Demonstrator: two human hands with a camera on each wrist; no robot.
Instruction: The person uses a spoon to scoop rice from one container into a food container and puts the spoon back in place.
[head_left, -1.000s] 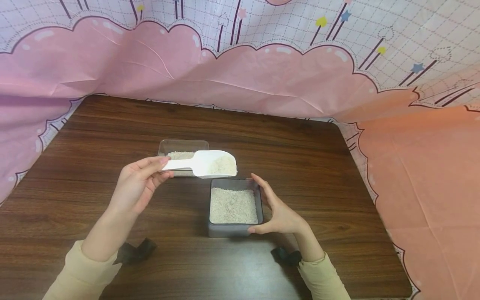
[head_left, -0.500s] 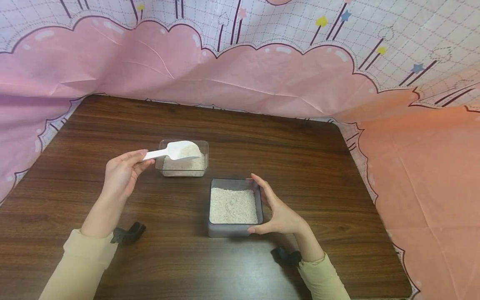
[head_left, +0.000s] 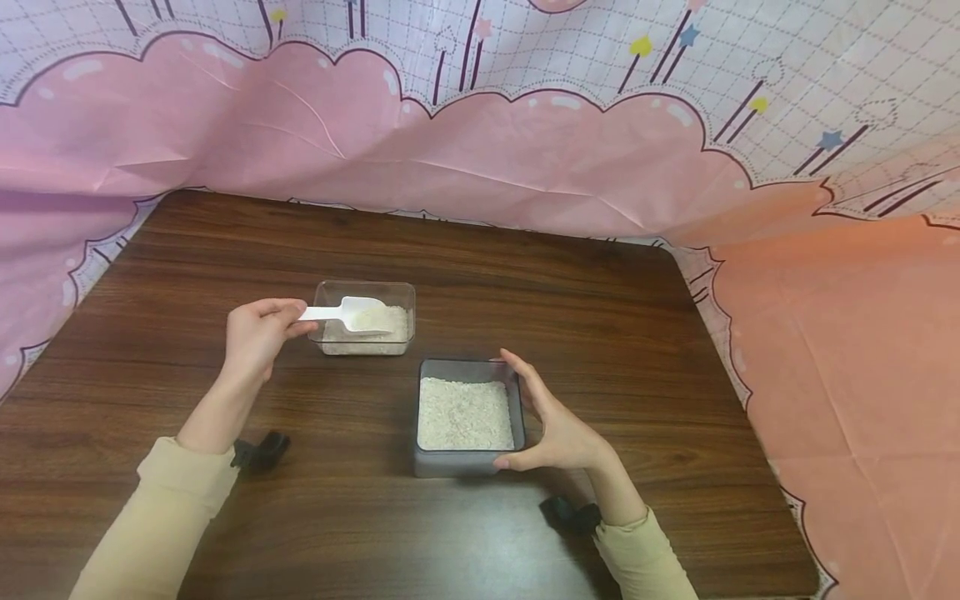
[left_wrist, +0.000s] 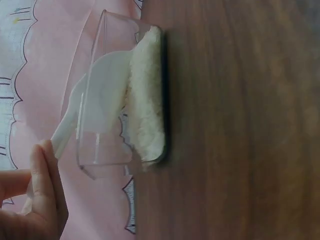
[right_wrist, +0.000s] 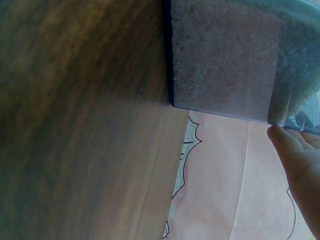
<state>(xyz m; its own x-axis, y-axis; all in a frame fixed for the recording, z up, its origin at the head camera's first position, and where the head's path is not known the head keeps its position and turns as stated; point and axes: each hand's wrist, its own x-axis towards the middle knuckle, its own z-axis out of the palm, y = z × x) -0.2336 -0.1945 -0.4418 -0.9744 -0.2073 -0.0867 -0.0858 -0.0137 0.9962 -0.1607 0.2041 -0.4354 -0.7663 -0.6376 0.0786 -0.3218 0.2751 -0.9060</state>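
Observation:
In the head view, my left hand [head_left: 258, 333] pinches the handle of a white scoop [head_left: 356, 315]. The scoop's blade is down inside a small clear container [head_left: 402, 293], close to the rice [head_left: 401, 321] there. Through that container's wall, the left wrist view shows the blade [left_wrist: 105, 85] tilted toward the heap of rice. My right hand [head_left: 558, 429] holds the right side of a square grey translucent box [head_left: 453, 464], thumb at the front and fingers at the back corner. More rice [head_left: 465, 414] fills much of the box. In the right wrist view, the hand [right_wrist: 300, 165] touches the box's rim.
Both containers stand on a dark wooden table [head_left: 600, 333], the clear one farther back and to the left. A pink patterned cloth [head_left: 487, 158] hangs behind the table. Black straps are at both wrists, such as the left strap [head_left: 261, 452].
My left hand has carried the scoop with rice leftward from near the grey box to above the clear container, then lowered it inside. My right hand has stayed on the box.

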